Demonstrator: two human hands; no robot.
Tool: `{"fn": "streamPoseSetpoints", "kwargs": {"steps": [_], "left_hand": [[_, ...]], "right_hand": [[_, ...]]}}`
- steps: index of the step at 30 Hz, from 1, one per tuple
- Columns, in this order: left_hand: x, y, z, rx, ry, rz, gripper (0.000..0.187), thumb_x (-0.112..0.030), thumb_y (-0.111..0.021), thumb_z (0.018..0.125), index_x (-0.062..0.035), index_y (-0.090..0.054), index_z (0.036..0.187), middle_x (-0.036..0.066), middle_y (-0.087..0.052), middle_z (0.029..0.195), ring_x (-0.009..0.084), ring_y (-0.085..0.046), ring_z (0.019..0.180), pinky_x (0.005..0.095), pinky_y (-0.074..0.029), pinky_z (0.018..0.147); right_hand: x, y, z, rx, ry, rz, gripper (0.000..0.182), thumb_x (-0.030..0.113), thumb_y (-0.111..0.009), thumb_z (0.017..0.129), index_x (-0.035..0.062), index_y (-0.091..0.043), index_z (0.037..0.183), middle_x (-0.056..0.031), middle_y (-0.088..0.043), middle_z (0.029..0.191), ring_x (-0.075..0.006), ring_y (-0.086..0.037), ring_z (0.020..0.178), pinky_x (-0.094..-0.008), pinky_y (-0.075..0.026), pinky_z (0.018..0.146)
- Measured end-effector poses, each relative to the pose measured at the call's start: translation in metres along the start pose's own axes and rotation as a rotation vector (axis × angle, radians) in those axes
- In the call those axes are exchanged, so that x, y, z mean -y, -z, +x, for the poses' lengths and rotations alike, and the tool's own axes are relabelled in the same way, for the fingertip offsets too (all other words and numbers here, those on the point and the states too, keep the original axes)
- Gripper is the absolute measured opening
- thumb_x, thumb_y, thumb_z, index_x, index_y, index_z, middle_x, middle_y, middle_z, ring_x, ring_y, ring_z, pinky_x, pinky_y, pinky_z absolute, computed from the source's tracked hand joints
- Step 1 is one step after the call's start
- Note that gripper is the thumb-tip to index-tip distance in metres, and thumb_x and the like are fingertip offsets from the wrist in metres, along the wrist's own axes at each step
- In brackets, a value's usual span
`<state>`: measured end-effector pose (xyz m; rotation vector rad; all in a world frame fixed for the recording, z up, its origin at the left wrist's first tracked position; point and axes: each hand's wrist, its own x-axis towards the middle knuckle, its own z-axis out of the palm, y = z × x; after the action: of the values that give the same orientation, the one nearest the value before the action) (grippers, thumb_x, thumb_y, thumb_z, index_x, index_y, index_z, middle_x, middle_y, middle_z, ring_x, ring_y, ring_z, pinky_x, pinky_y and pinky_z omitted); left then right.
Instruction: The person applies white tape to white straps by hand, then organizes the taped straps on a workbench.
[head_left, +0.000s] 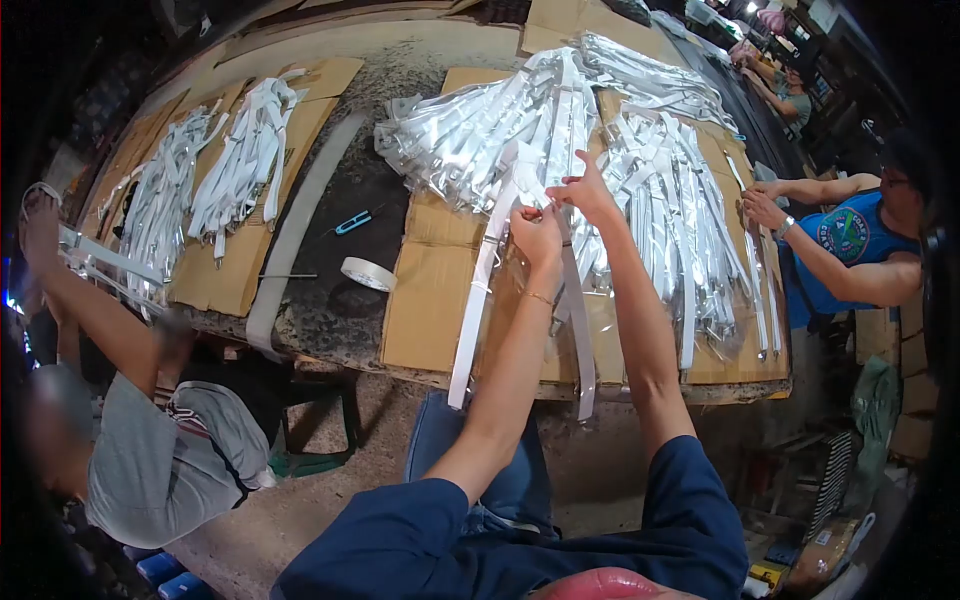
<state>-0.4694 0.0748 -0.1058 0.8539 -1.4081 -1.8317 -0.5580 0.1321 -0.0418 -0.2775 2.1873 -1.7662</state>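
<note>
My left hand (pixel 538 236) is closed in a pinch on a white strap (pixel 522 180), folded over near the fingertips. One length of the strap hangs down left past the table edge, and another greyish length drops to the right of my left wrist. Close by on the right is my right hand (pixel 588 192), its fingers apart and one stretched upward, the others by the strap at my left fingertips. Just beyond both hands lies a large heap of white straps (pixel 480 125), many in shiny clear plastic. A second pile of straps (pixel 655 200) lies right of my right hand.
Cardboard sheets (pixel 425 290) cover parts of the table. To the left are a tape roll (pixel 368 273), a blue cutter (pixel 353 222), a thin rod (pixel 290 276) and more straps (pixel 245 150). Co-workers (pixel 850 235) handle straps at the right and left (pixel 180 440).
</note>
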Motion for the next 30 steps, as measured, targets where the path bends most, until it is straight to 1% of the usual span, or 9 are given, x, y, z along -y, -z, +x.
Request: {"fn": "streamPoseSetpoints", "kwargs": {"steps": [3, 6, 10, 13, 15, 19, 24, 26, 30], "left_hand": [[-0.027, 0.01, -0.02, -0.06, -0.016, 0.061, 0.024, -0.015, -0.071, 0.085, 0.0008, -0.054, 0.091, 0.011, -0.064, 0.086, 0.019, -0.064, 0.078, 0.0314, -0.049, 0.067], [-0.073, 0.034, -0.036, 0.137, -0.104, 0.289, 0.031, -0.025, -0.07, 0.086, 0.0039, -0.059, 0.093, 0.016, -0.066, 0.085, 0.0265, -0.067, 0.081, 0.0368, -0.05, 0.07], [-0.099, 0.073, 0.017, 0.106, -0.492, 0.627, 0.033, -0.029, -0.067, 0.084, 0.003, -0.062, 0.09, 0.023, -0.068, 0.092, 0.0405, -0.064, 0.089, 0.0471, -0.048, 0.08], [-0.074, 0.061, 0.1, 0.216, -0.419, 0.804, 0.032, -0.027, -0.07, 0.08, 0.0045, -0.065, 0.081, 0.019, -0.068, 0.081, 0.0352, -0.067, 0.078, 0.0424, -0.051, 0.073], [-0.075, 0.053, 0.132, 0.805, 0.071, 0.758, 0.038, -0.024, -0.076, 0.079, 0.0086, -0.068, 0.099, 0.01, -0.068, 0.072, 0.0207, -0.063, 0.062, 0.0343, -0.051, 0.06], [-0.071, 0.051, 0.144, 0.872, -0.125, 0.681, 0.032, -0.021, -0.077, 0.08, 0.0069, -0.071, 0.095, 0.006, -0.067, 0.074, 0.0121, -0.06, 0.062, 0.0282, -0.048, 0.056], [-0.09, 0.058, 0.133, 0.801, -0.084, 0.426, 0.03, -0.018, -0.08, 0.078, 0.006, -0.072, 0.094, 0.004, -0.068, 0.079, 0.0099, -0.058, 0.064, 0.0264, -0.047, 0.057], [-0.109, 0.061, 0.126, 0.847, -0.055, 0.427, 0.043, -0.02, -0.083, 0.072, 0.0099, -0.069, 0.1, 0.01, -0.07, 0.083, 0.0126, -0.062, 0.066, 0.0285, -0.05, 0.061], [-0.163, 0.079, 0.1, 0.917, -0.114, 0.462, 0.035, -0.017, -0.081, 0.075, 0.0096, -0.07, 0.096, 0.008, -0.069, 0.079, 0.011, -0.06, 0.066, 0.0271, -0.048, 0.06]], "right_hand": [[0.008, -0.007, -0.007, -0.022, -0.023, 0.107, 0.114, -0.008, -0.086, 0.058, 0.0093, -0.02, 0.15, -0.0158, -0.047, 0.108, -0.0236, -0.062, 0.076, -0.0354, -0.057, 0.067], [0.004, -0.004, -0.007, 0.003, -0.035, 0.151, 0.115, -0.009, -0.085, 0.058, 0.0113, -0.019, 0.15, -0.0141, -0.046, 0.107, -0.0234, -0.062, 0.078, -0.0358, -0.058, 0.066], [0.001, -0.001, -0.011, 0.016, -0.025, 0.242, 0.111, -0.012, -0.081, 0.062, 0.0102, -0.016, 0.15, -0.0159, -0.044, 0.11, -0.0259, -0.065, 0.08, -0.0353, -0.059, 0.064], [0.002, -0.004, -0.009, -0.004, 0.013, 0.18, 0.109, -0.011, -0.08, 0.063, 0.0098, -0.017, 0.15, -0.0194, -0.044, 0.116, -0.0267, -0.066, 0.079, -0.0337, -0.058, 0.064], [0.004, -0.01, -0.007, -0.042, 0.039, 0.023, 0.11, -0.007, -0.084, 0.062, 0.0097, -0.019, 0.15, -0.0203, -0.047, 0.116, -0.0257, -0.066, 0.08, -0.0318, -0.057, 0.063], [0.002, -0.011, 0.004, -0.061, 0.072, -0.008, 0.113, 0.0, -0.089, 0.058, 0.0091, -0.022, 0.149, -0.0221, -0.053, 0.114, -0.0268, -0.065, 0.088, -0.0334, -0.057, 0.067], [0.028, -0.011, -0.004, -0.084, 0.273, -0.145, 0.119, 0.013, -0.094, 0.05, 0.009, -0.027, 0.148, -0.0249, -0.062, 0.112, -0.0298, -0.062, 0.103, -0.0366, -0.055, 0.078], [0.048, -0.011, -0.014, -0.112, 0.349, -0.217, 0.116, 0.012, -0.093, 0.052, 0.0099, -0.028, 0.148, -0.0242, -0.061, 0.114, -0.0286, -0.065, 0.096, -0.0356, -0.054, 0.077], [0.11, -0.009, -0.061, -0.023, 0.408, -0.261, 0.109, 0.002, -0.089, 0.06, 0.0092, -0.027, 0.149, -0.0235, -0.057, 0.121, -0.0224, -0.068, 0.086, -0.0324, -0.055, 0.077]]}}
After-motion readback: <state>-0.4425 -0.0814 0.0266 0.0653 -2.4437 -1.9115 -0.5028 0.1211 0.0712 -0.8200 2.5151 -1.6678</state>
